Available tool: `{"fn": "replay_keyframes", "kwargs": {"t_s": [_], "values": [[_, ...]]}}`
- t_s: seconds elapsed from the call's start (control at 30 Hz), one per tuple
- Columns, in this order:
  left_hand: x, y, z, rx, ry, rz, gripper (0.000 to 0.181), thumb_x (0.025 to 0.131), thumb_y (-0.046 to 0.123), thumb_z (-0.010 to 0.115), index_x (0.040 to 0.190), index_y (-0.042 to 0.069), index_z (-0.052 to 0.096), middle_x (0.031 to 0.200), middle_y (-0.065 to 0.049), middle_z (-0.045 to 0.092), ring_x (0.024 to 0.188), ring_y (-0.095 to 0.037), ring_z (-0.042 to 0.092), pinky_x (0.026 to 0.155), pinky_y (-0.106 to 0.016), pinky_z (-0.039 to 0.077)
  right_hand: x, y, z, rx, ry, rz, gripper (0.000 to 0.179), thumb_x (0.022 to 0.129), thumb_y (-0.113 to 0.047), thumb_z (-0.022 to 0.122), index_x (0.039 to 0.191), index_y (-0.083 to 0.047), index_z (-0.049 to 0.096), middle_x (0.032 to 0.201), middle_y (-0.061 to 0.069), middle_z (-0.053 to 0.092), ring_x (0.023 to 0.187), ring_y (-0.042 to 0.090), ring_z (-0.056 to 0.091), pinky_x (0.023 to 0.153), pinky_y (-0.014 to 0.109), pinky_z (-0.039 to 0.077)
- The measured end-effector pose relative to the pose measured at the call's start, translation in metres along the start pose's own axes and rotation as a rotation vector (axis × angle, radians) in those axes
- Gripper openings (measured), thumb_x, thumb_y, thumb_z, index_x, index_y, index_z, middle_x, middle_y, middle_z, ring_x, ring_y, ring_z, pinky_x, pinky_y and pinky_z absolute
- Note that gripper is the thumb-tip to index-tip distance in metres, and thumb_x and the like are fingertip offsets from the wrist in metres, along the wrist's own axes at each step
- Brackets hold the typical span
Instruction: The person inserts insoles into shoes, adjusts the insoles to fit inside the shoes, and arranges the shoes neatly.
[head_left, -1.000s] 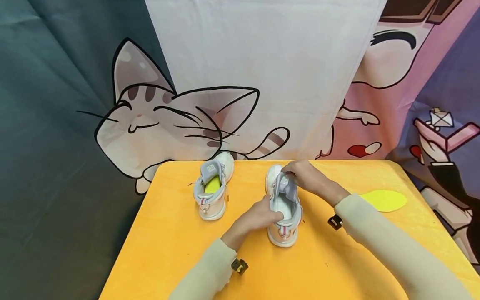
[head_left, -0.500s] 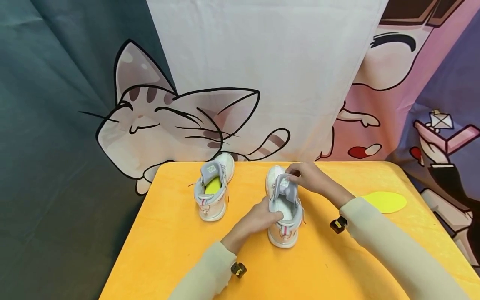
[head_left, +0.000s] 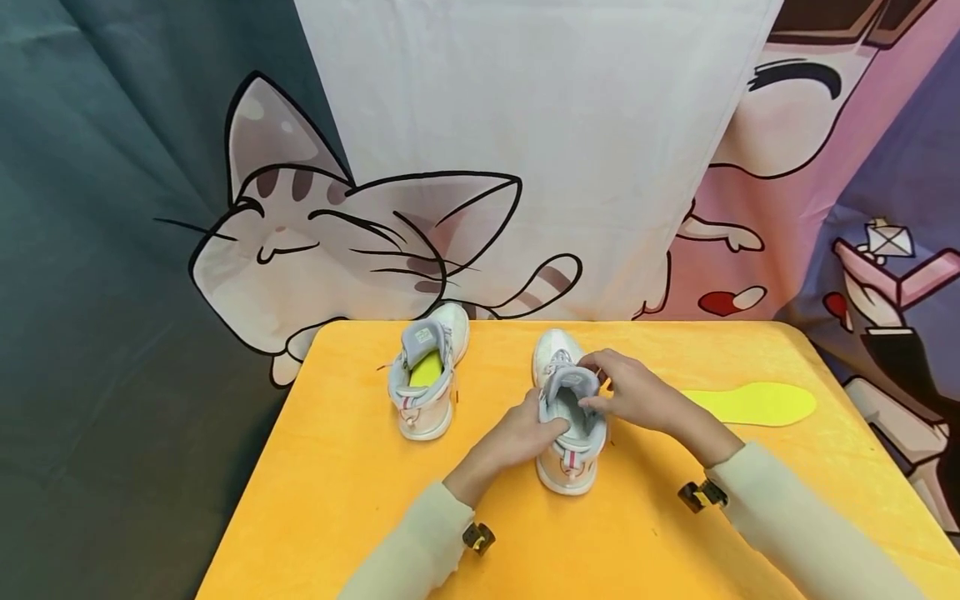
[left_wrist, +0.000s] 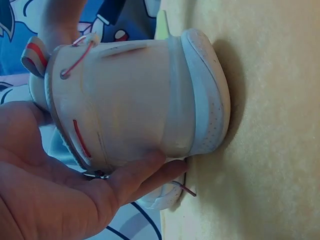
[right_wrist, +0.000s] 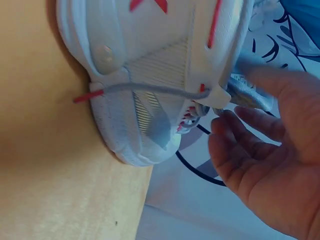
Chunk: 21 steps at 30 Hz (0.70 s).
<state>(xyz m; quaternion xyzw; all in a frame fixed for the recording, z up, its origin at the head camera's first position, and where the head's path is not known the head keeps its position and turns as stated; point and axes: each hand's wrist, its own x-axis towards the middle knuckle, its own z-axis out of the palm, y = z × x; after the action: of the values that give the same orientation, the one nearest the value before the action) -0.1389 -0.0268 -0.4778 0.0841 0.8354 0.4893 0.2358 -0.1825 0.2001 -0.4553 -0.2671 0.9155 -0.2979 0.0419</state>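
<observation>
A white and pale sneaker (head_left: 573,458) stands on the yellow table, heel toward me, with a grey padded opening. My left hand (head_left: 517,432) grips its left side, thumb inside the collar and fingers against the outer wall, as the left wrist view shows on the sneaker's heel (left_wrist: 125,100). At the right of the opening, my right hand (head_left: 637,396) has its thumb over the collar and its fingers loosely bent beside the laces and tongue. The right wrist view shows these fingers (right_wrist: 240,145) close to the grey lace (right_wrist: 155,89), with the thumb blurred.
The matching sneaker (head_left: 426,412) stands to the left with a yellow-green insole (head_left: 427,371) inside. Another yellow insole (head_left: 772,404) lies flat on the table (head_left: 337,500) at right, partly behind my right forearm. A printed cartoon cloth (head_left: 562,150) hangs behind the table.
My right hand has come off the top of the tongue and moved down and right along the collar. The tongue now tilts back toward the opening. My left hand stays in place.
</observation>
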Motion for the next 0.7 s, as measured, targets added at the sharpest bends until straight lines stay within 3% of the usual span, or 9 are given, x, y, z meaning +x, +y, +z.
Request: {"fn": "replay_keyframes", "kwargs": {"t_s": [0.2, 0.47, 0.7], "values": [[0.000, 0.004, 0.001, -0.087, -0.043, 0.071, 0.095, 0.088, 0.038, 0.072, 0.162, 0.011, 0.019, 0.159, -0.017, 0.042, 0.137, -0.026, 0.050, 0.115, -0.046, 0.041, -0.001, -0.001, 0.002, -0.030, 0.110, -0.009, 0.025, 0.090, -0.007, 0.079, 0.113, -0.006, 0.072, 0.101, 0.004, 0.070, 0.083, 0.014, 0.062, 0.071, 0.031, 0.057], [0.003, 0.005, 0.001, -0.107, -0.098, 0.178, 0.088, 0.084, 0.019, 0.071, 0.159, 0.010, 0.025, 0.153, -0.017, 0.046, 0.131, -0.030, 0.052, 0.110, -0.039, 0.043, 0.018, 0.010, -0.004, -0.057, 0.177, 0.015, 0.013, 0.090, -0.005, 0.078, 0.102, -0.007, 0.076, 0.084, 0.002, 0.071, 0.070, 0.012, 0.059, 0.062, 0.028, 0.052], [0.004, 0.005, 0.001, -0.154, -0.151, 0.142, 0.095, 0.080, 0.015, 0.073, 0.157, 0.005, 0.020, 0.149, -0.020, 0.047, 0.126, -0.031, 0.053, 0.098, -0.027, 0.042, 0.034, 0.029, -0.001, -0.029, 0.145, 0.074, 0.011, 0.091, -0.007, 0.078, 0.101, -0.007, 0.075, 0.080, 0.002, 0.070, 0.067, 0.012, 0.058, 0.059, 0.026, 0.050]]}}
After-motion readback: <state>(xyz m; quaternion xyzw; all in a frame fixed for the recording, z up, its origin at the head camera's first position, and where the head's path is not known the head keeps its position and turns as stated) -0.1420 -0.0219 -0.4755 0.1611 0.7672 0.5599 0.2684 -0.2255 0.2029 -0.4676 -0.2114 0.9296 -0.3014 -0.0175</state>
